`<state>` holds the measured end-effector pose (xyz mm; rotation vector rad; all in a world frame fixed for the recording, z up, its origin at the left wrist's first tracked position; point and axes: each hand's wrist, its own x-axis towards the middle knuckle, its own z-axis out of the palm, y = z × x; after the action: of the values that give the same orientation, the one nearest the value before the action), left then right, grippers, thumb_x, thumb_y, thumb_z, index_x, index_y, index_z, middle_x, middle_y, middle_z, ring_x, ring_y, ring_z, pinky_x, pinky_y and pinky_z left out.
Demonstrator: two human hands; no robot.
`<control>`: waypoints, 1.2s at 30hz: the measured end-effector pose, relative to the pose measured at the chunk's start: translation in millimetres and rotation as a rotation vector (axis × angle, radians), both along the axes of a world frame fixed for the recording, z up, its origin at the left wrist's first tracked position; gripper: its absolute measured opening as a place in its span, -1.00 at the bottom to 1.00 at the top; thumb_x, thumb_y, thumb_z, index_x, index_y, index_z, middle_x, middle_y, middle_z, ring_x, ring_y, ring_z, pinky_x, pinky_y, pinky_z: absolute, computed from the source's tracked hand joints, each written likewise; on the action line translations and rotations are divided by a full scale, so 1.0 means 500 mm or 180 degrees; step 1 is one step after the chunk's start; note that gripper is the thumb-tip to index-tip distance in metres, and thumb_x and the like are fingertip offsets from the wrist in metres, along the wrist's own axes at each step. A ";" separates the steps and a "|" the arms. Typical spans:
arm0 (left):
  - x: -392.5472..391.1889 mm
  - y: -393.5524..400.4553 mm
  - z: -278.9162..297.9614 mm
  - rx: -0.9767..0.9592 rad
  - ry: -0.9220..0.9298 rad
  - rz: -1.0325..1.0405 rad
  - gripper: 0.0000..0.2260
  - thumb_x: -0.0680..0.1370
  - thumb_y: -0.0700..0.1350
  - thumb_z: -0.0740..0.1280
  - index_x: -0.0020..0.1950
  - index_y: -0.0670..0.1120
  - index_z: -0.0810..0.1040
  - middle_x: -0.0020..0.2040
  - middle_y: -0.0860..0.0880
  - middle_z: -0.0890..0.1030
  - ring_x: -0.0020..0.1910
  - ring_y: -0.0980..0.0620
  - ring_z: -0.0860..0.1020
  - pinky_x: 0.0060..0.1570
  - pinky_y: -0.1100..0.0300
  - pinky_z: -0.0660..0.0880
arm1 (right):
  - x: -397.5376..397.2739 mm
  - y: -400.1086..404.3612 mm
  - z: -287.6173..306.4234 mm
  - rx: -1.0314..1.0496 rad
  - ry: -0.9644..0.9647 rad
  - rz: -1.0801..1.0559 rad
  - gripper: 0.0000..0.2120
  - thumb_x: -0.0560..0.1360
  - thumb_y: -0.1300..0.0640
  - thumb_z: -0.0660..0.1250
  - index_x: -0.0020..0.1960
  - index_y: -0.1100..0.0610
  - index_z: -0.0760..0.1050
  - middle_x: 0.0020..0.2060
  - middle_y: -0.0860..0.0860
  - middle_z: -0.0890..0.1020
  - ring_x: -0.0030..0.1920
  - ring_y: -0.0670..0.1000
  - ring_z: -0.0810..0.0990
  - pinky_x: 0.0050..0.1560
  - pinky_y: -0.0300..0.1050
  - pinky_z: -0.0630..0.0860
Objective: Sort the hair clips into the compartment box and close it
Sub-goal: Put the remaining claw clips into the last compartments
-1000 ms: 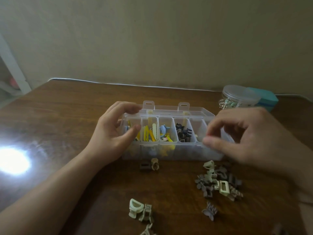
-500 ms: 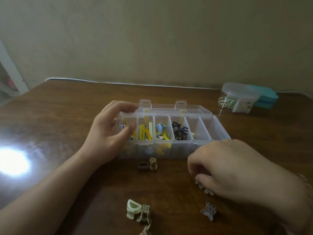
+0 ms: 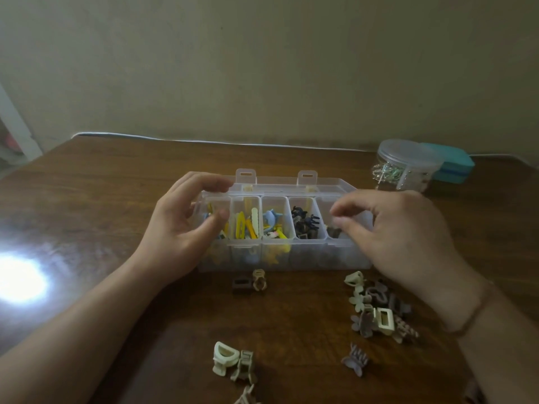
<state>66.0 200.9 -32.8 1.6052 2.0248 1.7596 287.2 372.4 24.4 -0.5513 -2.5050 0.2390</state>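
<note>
The clear compartment box stands open in the middle of the wooden table, its lid folded back. Its left compartments hold yellow, blue and dark clips. My left hand grips the box's left end, thumb inside the rim and fingers on the back edge. My right hand hovers over the fifth compartment, thumb and forefinger slightly apart with nothing between them; a brown clip lies just beneath. A pile of beige and brown clips sits in front of the box at the right.
Loose clips lie nearer me: a brown and a tan one, cream ones, a greyish claw. A lidded clear jar and a teal case stand at the back right. Glare marks the left tabletop.
My right hand went down to the pile, then rose to the fifth compartment, where a brown clip now lies. My left hand stayed on the box.
</note>
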 end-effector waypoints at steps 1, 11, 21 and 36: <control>0.000 -0.001 0.000 -0.0002 0.0001 0.0010 -0.74 0.50 0.01 0.32 0.18 0.08 0.55 0.16 0.01 0.57 0.21 -0.08 0.56 0.12 -0.23 0.55 | 0.002 -0.001 0.002 0.0104 0.0035 0.0032 -0.89 0.49 0.02 0.37 0.00 -0.11 0.62 -0.19 -0.18 0.68 -0.37 -0.28 0.50 -0.30 -0.27 0.51; -0.001 0.001 -0.001 0.0010 0.0020 0.0009 -0.75 0.51 -0.01 0.32 0.18 0.12 0.55 0.15 0.03 0.58 0.17 -0.09 0.58 0.09 -0.24 0.55 | -0.022 -0.105 -0.034 0.1021 -0.1015 0.1518 -0.64 0.41 -0.12 0.39 0.19 -0.13 0.54 0.06 -0.18 0.65 -0.32 -0.10 0.62 -0.49 -0.14 0.52; -0.002 -0.001 0.000 0.0009 -0.0047 -0.0062 -0.75 0.50 0.00 0.33 0.18 0.12 0.56 0.15 0.06 0.56 0.20 -0.10 0.57 0.11 -0.23 0.56 | -0.030 -0.104 -0.050 0.0720 -0.1119 0.1379 -0.82 0.42 -0.06 0.32 0.02 -0.10 0.54 -0.17 -0.14 0.62 -0.27 -0.02 0.60 -0.38 -0.09 0.53; -0.002 -0.002 -0.001 -0.0005 -0.0070 -0.0025 -0.74 0.50 0.01 0.32 0.18 0.10 0.56 0.14 0.10 0.56 0.20 -0.08 0.57 0.12 -0.26 0.53 | 0.004 -0.020 0.015 0.0792 -0.0284 0.0079 -0.68 0.55 -0.22 0.14 0.01 -0.09 0.59 -0.14 -0.17 0.66 -0.23 -0.08 0.62 -0.31 -0.09 0.54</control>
<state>65.1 200.1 -33.2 1.5838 2.0072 1.7648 289.0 362.2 32.0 -0.4375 -2.5784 -0.0900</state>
